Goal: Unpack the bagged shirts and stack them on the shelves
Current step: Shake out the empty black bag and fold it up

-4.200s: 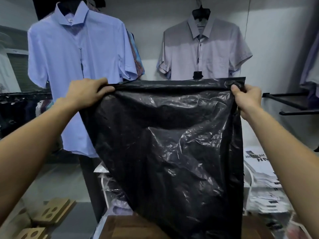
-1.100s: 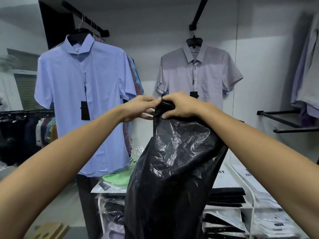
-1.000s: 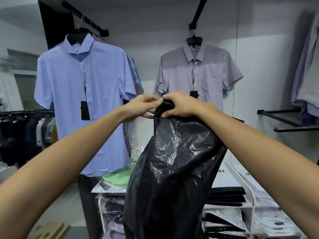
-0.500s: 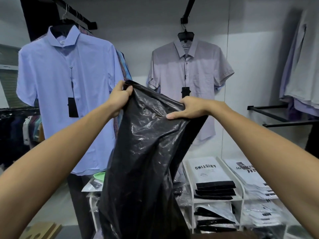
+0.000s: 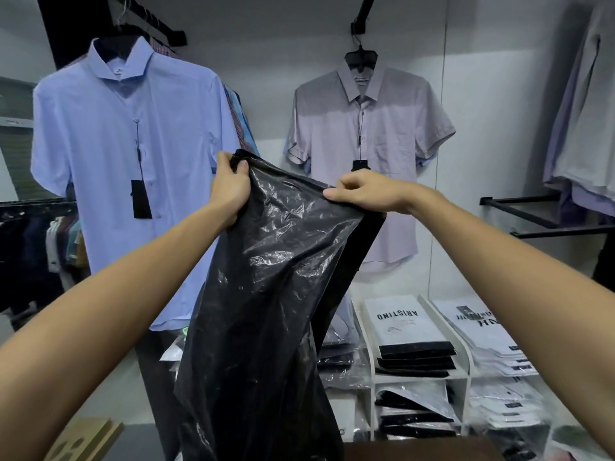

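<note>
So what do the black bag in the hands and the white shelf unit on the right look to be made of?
Black bag: thin plastic film, glossy; it crinkles, catches highlights and hangs limp from the left hand and right hand gripping its top edge.
White shelf unit: smooth, matte white panels with rounded front corners; likely painted board or plastic, which one cannot be told.

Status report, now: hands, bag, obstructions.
Left hand and right hand both grip the crumpled black plastic bag at its top edge. Bag hangs limp. Nothing in the way.
</note>
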The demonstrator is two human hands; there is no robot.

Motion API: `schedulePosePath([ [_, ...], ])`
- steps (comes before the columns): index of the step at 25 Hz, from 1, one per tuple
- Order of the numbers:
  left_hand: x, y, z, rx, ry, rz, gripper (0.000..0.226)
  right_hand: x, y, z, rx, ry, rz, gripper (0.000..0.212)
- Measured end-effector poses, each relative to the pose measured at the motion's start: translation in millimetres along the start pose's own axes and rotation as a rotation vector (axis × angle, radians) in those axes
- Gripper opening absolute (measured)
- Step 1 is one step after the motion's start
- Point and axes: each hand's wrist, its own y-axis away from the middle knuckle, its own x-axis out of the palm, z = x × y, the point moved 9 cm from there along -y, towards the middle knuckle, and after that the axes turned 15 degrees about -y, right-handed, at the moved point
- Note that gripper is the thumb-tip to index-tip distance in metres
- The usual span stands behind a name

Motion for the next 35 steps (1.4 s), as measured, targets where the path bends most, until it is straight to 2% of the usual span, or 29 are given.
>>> schedulePosePath([
  [2,-1,-1,3,0.023,0.072,0.041,0.008,2,8,-9,0.115,-0.092,0.122,0.046],
  [4,-4,4,-1,0.053,0.197,0.073,0.008,2,17,-27,0.241,-0.102,0.195,0.041],
  [7,0,13,-11,0.108,0.314,0.287,0.019,-5,15,-43,0.279,-0.103,0.129,0.039],
  [9,-1,21,-19,0.192,0.23,0.445,0.037,-6,13,-40,0.227,-0.166,0.089,0.039],
  [11,-2,27,-23,0.276,0.096,0.518,0.029,-8,16,-33,0.189,-0.217,0.104,0.04],
  [15,-14,26,-24,0.341,0.001,0.431,0.007,-2,38,-33,0.323,-0.245,0.238,0.021],
  [18,-23,18,-23,0.355,0.004,0.329,0.01,13,45,-46,0.384,-0.194,0.288,0.021],
  [20,-25,17,-22,0.372,-0.031,0.319,0.021,25,46,-50,0.371,-0.179,0.316,0.022],
  [23,-26,24,-24,0.449,-0.226,0.389,0.061,24,44,-54,0.346,-0.186,0.278,0.019],
  [26,-30,27,-20,0.485,-0.481,0.421,0.066,14,44,-55,0.309,-0.2,0.222,0.018],
  [27,-32,29,-21,0.472,-0.483,0.427,0.064,10,45,-52,0.297,-0.214,0.2,0.019],
  [29,-32,30,-25,0.407,-0.286,0.458,0.055,-1,45,-48,0.262,-0.206,0.138,0.022],
  [32,-26,29,-37,0.372,-0.021,0.429,0.036,-16,37,-34,0.22,-0.013,0.034,0.009],
  [33,-23,29,-41,0.394,-0.018,0.412,0.032,-16,34,-25,0.204,0.109,0.03,0.017],
  [35,-13,30,-48,0.459,-0.05,0.356,0.028,0,24,-3,0.16,0.23,0.07,0.063],
])
